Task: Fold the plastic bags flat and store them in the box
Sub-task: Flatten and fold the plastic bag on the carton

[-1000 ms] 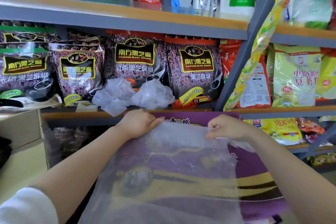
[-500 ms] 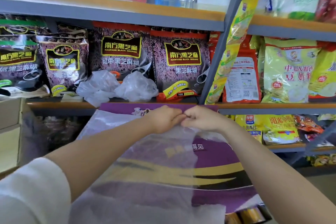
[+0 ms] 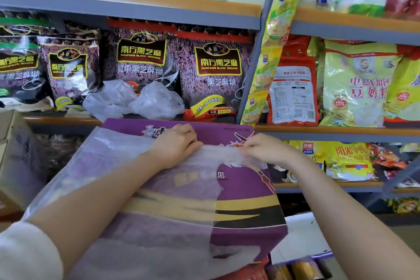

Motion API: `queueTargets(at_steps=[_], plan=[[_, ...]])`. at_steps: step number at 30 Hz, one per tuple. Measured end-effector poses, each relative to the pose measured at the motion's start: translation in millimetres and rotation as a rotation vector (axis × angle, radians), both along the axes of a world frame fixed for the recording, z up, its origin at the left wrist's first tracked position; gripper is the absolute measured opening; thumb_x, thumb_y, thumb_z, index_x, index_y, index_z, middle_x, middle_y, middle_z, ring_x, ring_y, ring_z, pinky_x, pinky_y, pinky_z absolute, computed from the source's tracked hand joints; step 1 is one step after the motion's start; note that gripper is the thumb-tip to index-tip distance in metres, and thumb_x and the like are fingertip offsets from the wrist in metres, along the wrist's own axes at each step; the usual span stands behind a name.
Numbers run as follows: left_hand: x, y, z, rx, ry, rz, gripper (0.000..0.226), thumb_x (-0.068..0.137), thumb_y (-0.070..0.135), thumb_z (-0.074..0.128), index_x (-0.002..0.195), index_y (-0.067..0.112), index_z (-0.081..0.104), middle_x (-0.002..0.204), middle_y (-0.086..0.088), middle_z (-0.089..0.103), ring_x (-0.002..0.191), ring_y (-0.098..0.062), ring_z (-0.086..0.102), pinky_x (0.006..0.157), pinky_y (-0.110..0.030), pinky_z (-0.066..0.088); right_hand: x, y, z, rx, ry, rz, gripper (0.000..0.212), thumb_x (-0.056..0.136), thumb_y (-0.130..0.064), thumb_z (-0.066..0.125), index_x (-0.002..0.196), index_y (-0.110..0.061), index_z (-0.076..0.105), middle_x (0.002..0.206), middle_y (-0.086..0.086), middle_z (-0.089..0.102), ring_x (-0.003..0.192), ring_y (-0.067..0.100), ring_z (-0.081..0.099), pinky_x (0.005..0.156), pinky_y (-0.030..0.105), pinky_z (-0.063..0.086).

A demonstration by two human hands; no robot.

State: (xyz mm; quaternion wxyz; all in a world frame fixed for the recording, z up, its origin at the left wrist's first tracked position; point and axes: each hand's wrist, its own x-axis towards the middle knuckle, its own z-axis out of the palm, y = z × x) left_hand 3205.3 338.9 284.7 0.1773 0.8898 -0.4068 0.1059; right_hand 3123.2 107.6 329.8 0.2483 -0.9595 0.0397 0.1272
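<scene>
Setting: shop shelving with grey metal rails [image 3: 136, 10] and orange-edged boards, packed with food pouches.
Middle shelf, left bay: purple-black pouches of black sesame paste [image 3: 217, 75] stand in a row, upright or leaning slightly back.
Middle shelf, right bay: yellow soy milk powder bags [image 3: 356, 84] and a red pouch [image 3: 293, 88] showing its printed back panel.
Upright post: a strip of yellow sachets [image 3: 272, 52] hangs down along it.
Loose bags: two crumpled clear plastic bags [image 3: 134, 100] sit on the shelf edge, touching each other, in front of the sesame pouches.
Work surface: a purple carton [image 3: 245, 188] with gold and black stripes, just below that shelf.
Task bag: a translucent plastic bag [image 3: 145, 188] lies spread over the carton's left and middle part, its top edge near the carton's far end.
Left hand [image 3: 176, 143]: knuckles up, fingers curled down onto the bag's top edge, pinning and gripping the film.
Right hand [image 3: 264, 146]: fingers curled, pinching the bunched corner of the same bag, just beside the left hand but apart from it.
Cardboard box [image 3: 13, 143]: brown, at the left edge, beside the carton; its inside cannot be seen.
Sleeve [image 3: 27, 254]: white, on the left arm.
</scene>
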Motion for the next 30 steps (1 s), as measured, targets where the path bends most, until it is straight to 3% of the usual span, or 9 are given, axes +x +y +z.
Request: queueTargets(at_steps=[3, 8, 11, 14, 18, 20, 23, 26, 30], plan=[[1, 0, 0, 0.013, 0.033, 0.017, 0.067, 0.08, 0.057, 0.022, 0.088, 0.006, 0.065, 0.101, -0.006, 0.058, 0.09, -0.028, 0.052, 0.079, -0.041, 0.045, 3, -5, 3, 0.133, 0.052, -0.094, 0.023, 0.088, -0.013, 0.05, 0.067, -0.007, 0.051, 0.073, 0.009, 0.039, 0.073, 0.019, 0.036, 0.063, 0.032, 0.025], [-1, 2, 0, 0.032, 0.039, 0.049, 0.068, 0.078, 0.06, 0.025, 0.07, 0.005, 0.064, 0.101, -0.003, 0.058, 0.089, -0.025, 0.052, 0.08, -0.04, 0.044, 12, -16, 7, -0.199, 0.104, -0.015, 0.032, 0.084, -0.007, 0.05, 0.057, -0.01, 0.034, 0.061, 0.006, 0.028, 0.059, 0.017, 0.024, 0.051, 0.031, 0.017], [-2, -2, 7, 0.006, 0.114, 0.055, 0.068, 0.072, 0.068, 0.038, 0.067, 0.006, 0.065, 0.096, 0.002, 0.056, 0.087, -0.018, 0.051, 0.08, -0.035, 0.045, 14, -22, 4, -0.234, 0.012, 0.001, 0.029, 0.082, -0.01, 0.056, 0.055, -0.009, 0.044, 0.062, 0.008, 0.04, 0.059, 0.019, 0.035, 0.05, 0.029, 0.024], [1, -8, 13, 0.123, 0.186, 0.08, 0.059, 0.075, 0.064, 0.053, 0.08, 0.007, 0.067, 0.099, 0.002, 0.053, 0.09, -0.017, 0.052, 0.082, -0.037, 0.046, 15, -28, -1, -0.124, -0.214, -0.097, 0.027, 0.081, -0.012, 0.061, 0.057, -0.016, 0.049, 0.07, 0.003, 0.053, 0.067, 0.018, 0.048, 0.053, 0.026, 0.032], [2, -12, 17, 0.009, 0.276, 0.045, 0.049, 0.08, 0.064, 0.045, 0.063, 0.018, 0.05, 0.088, -0.002, 0.052, 0.079, -0.019, 0.05, 0.079, -0.037, 0.044, 7, -27, 2, 0.298, -0.539, -0.233, 0.013, 0.085, -0.012, 0.063, 0.074, -0.018, 0.06, 0.078, -0.008, 0.059, 0.079, 0.008, 0.054, 0.064, 0.018, 0.04], [3, -15, 23, 0.016, 0.328, 0.05, 0.042, 0.088, 0.049, 0.051, 0.069, 0.012, 0.049, 0.08, -0.002, 0.051, 0.072, -0.018, 0.047, 0.07, -0.035, 0.041, 7, -28, 3, 0.453, -0.59, -0.252, 0.017, 0.086, -0.009, 0.061, 0.075, -0.022, 0.06, 0.083, -0.006, 0.061, 0.086, 0.014, 0.057, 0.07, 0.023, 0.044], [1, -18, 28, -0.003, 0.413, 0.052, 0.034, 0.088, 0.042, 0.055, 0.069, 0.019, 0.039, 0.061, 0.006, 0.039, 0.057, -0.01, 0.034, 0.055, -0.029, 0.027, 11, -33, 7, 0.555, -0.646, -0.331, 0.023, 0.085, -0.001, 0.056, 0.089, -0.023, 0.06, 0.098, -0.002, 0.061, 0.097, 0.016, 0.055, 0.073, 0.025, 0.044], [4, -13, 26, 0.041, 0.416, 0.111, 0.028, 0.087, 0.044, 0.056, 0.077, 0.022, 0.041, 0.058, 0.008, 0.04, 0.055, -0.01, 0.036, 0.055, -0.03, 0.028, 18, -39, 9, 0.475, -0.647, -0.377, 0.035, 0.084, 0.005, 0.051, 0.109, -0.019, 0.057, 0.112, 0.0, 0.056, 0.103, 0.015, 0.051, 0.07, 0.02, 0.04], [15, 2, 34, 0.124, 0.209, 0.181, 0.035, 0.092, 0.037, 0.051, 0.065, 0.016, 0.044, 0.064, 0.002, 0.047, 0.071, -0.022, 0.046, 0.059, -0.031, 0.03, 30, -31, 10, 0.033, -0.553, -0.444, 0.045, 0.083, 0.011, 0.046, 0.122, -0.01, 0.054, 0.126, 0.014, 0.049, 0.112, 0.028, 0.049, 0.083, 0.028, 0.04]])
